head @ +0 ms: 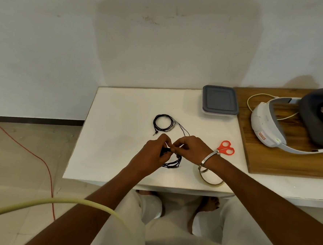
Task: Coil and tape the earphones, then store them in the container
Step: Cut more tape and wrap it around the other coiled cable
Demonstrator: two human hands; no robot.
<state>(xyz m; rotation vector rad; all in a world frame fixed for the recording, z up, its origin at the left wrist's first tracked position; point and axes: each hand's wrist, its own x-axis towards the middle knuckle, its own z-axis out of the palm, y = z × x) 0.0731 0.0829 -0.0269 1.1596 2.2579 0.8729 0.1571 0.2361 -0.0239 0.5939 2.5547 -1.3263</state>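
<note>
The left hand (151, 152) and right hand (191, 148) meet above the middle of the white table (119, 119), fingertips all but touching; both pinch a black earphone bundle (172, 162); the left fingers curl closed round its upper end, the right thumb and forefinger press together on the same spot, the other fingers folded in; whether tape lies between them cannot be told; the bundle's loops hang below the hands, down and to the right, their lower end at or just above the table; a second earphone coil (163, 123) lies flat farther back, roughly round, its plug pointing toward the near left, its thin leads trailing right; the closed grey-lidded container (220, 101) sits at the far right corner; orange scissors (226, 147) lie just right of the right wrist; a tape roll (211, 179) lies under that forearm.
</note>
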